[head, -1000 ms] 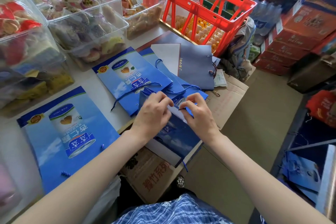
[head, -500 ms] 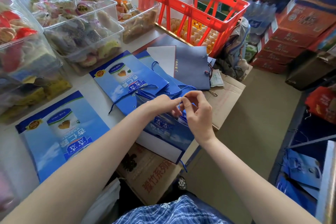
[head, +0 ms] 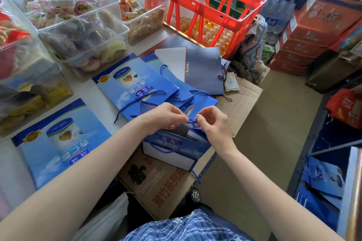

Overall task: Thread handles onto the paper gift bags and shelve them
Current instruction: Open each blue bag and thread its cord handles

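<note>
Evidently both hands, left hand [head: 166,116] and right hand [head: 212,123], pinch the limp blue cord [head: 192,122] together above the light, easily creased paper gift bag [head: 176,146] at centre, six o'clock of the red crate [head: 197,4], best held near its end.

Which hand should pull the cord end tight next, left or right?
Probably right. The right hand pinches the free end of the blue cord at its fingertips, while the left hand pinches the cord at the rim of the bag, bracing it.
</note>
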